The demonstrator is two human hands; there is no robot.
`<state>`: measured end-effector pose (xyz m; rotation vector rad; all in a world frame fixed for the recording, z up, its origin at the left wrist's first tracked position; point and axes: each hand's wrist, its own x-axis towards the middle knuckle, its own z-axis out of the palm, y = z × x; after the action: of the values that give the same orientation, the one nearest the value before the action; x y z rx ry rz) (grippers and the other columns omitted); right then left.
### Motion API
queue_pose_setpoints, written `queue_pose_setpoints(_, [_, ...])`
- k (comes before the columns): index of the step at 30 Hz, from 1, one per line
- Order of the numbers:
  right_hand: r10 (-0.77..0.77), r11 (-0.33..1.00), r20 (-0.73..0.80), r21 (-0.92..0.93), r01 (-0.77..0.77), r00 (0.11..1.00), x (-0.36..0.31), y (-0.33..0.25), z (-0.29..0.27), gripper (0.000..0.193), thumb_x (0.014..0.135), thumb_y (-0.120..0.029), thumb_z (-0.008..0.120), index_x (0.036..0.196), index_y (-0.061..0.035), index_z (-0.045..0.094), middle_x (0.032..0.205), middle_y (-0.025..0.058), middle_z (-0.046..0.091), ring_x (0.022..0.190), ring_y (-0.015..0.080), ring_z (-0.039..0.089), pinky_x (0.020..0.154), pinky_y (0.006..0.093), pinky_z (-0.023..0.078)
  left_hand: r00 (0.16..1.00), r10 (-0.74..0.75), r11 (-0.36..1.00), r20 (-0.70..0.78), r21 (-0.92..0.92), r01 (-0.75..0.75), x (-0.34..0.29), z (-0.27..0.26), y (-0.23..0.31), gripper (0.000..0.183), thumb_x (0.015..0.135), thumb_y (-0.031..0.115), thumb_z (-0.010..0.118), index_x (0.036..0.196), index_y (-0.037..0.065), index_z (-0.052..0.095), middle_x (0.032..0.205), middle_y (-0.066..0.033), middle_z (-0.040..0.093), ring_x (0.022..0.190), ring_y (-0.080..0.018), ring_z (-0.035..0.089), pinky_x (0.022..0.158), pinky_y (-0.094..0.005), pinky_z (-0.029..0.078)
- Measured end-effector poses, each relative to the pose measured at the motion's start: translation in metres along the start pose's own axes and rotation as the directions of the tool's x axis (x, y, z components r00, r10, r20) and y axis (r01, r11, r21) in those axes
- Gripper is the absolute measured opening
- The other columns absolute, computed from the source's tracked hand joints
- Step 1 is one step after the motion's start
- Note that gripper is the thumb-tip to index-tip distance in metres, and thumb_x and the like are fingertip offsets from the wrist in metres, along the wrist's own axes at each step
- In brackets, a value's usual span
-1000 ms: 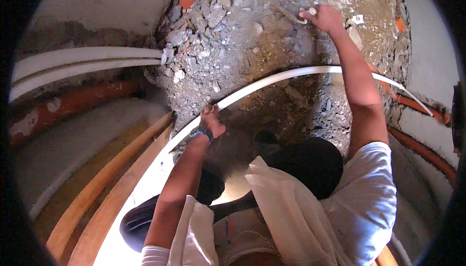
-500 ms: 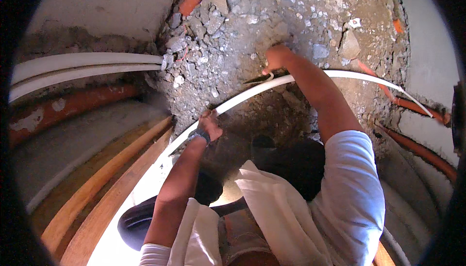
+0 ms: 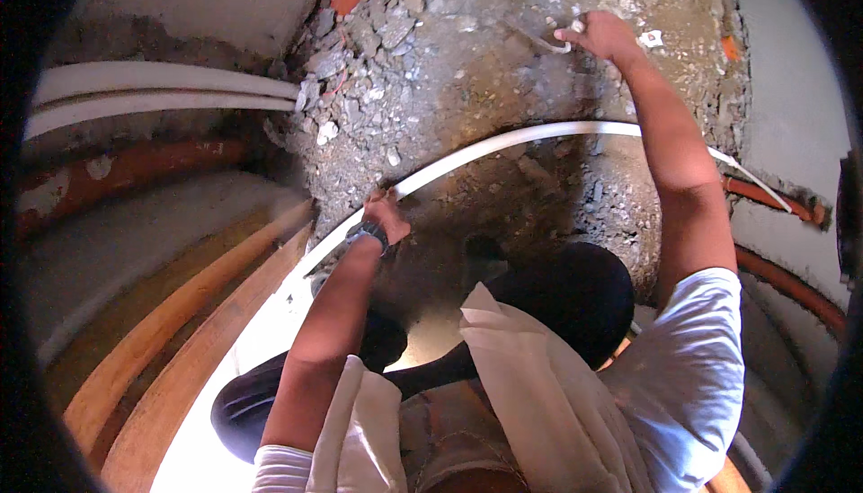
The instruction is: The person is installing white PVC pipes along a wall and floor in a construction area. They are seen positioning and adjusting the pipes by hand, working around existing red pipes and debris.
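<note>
A long white pipe (image 3: 530, 133) curves across the ground in front of me, its left end running down toward the bright area beside my knee. My left hand (image 3: 387, 217), a dark watch at its wrist, is closed around the pipe on its left part. Beyond the pipe my right arm reaches far out over the rubble. In my right hand (image 3: 607, 36) is a small trowel (image 3: 556, 46); its pale curved neck shows near the thumb, while the blade is blurred against the dirt and the handle mostly hidden by the fingers.
Loose rubble (image 3: 387, 35) covers the ground ahead. Two white pipes (image 3: 171, 88) and an orange pipe (image 3: 144, 169) come in from the left, above wooden boards (image 3: 198, 313). Another orange pipe (image 3: 769, 195) lies by the right wall (image 3: 791, 71).
My right hand has moved with the trowel away from the white pipe, forward and to the right over the rubble. My left hand stays on the pipe. The view has shifted slightly.
</note>
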<state>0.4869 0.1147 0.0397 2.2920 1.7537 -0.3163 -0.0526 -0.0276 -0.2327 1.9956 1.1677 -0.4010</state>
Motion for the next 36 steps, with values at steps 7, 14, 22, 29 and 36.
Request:
queue_pose_setpoints(7, [-0.301, 0.873, 0.358, -0.269, 0.407, 0.884, -0.004, -0.032, 0.014, 0.064, 0.059, -0.061, 0.083, 0.091, -0.0056, 0.077, 0.089, 0.0178, 0.073, 0.088, 0.0380, 0.070, 0.079, 0.0485, 0.055, 0.996, -0.077, 0.991, 0.033, 0.109, 0.073, -0.026, -0.080, 0.086, 0.064, 0.076, 0.031, 0.064, 0.133, 0.004, 0.055, 0.127, -0.0209, 0.061, 0.115, -0.0359, 0.058, 0.093, -0.0461, 0.050])
queue_pose_setpoints(14, [-0.448, 0.728, 0.553, -0.230, 0.646, 0.702, 0.019, -0.093, 0.116, 0.067, 0.061, -0.064, 0.081, 0.084, -0.0022, 0.076, 0.087, 0.0176, 0.072, 0.087, 0.0385, 0.070, 0.077, 0.0485, 0.055, 0.997, 0.015, 0.993, -0.073, 0.118, -0.007, -0.028, -0.059, 0.068, 0.082, 0.063, 0.030, 0.072, 0.137, 0.001, 0.052, 0.127, -0.0273, 0.058, 0.121, -0.0419, 0.054, 0.099, -0.0513, 0.047])
queue_pose_setpoints(22, [-0.445, 0.867, 0.296, -0.095, 0.489, 0.846, -0.022, -0.079, 0.150, 0.068, 0.068, -0.068, 0.076, 0.086, -0.0020, 0.075, 0.087, 0.0193, 0.072, 0.089, 0.0403, 0.069, 0.079, 0.0484, 0.054, 0.989, -0.067, 0.986, 0.135, 0.159, 0.046, -0.022, -0.052, 0.059, 0.103, 0.071, 0.050, 0.069, 0.154, 0.002, 0.031, 0.145, -0.0236, 0.048, 0.141, -0.0398, 0.036, 0.117, -0.0556, 0.027])
queue_pose_setpoints(29, [0.042, 0.999, -0.024, -0.014, -0.042, 0.999, -0.051, -0.043, 0.082, 0.072, 0.075, -0.072, 0.068, 0.101, -0.0049, 0.074, 0.091, 0.0215, 0.072, 0.092, 0.0381, 0.071, 0.081, 0.0487, 0.055, 0.995, -0.057, 0.950, 0.083, 0.312, 0.029, -0.024, -0.064, 0.082, 0.086, 0.075, 0.041, 0.068, 0.146, 0.000, 0.044, 0.137, -0.0240, 0.055, 0.135, -0.0421, 0.042, 0.112, -0.0481, 0.039])
queue_pose_setpoints(36, [-0.030, 0.998, 0.175, 0.057, 0.020, 0.984, 0.015, -0.027, 0.007, 0.079, 0.071, -0.075, 0.070, 0.102, -0.0029, 0.074, 0.098, 0.0227, 0.072, 0.096, 0.0406, 0.070, 0.084, 0.0490, 0.054, 0.992, -0.054, 0.998, 0.113, 0.034, 0.050, -0.011, -0.057, 0.055, 0.077, 0.074, 0.037, 0.066, 0.139, 0.000, 0.050, 0.136, -0.0241, 0.057, 0.129, -0.0426, 0.049, 0.112, -0.0511, 0.037])
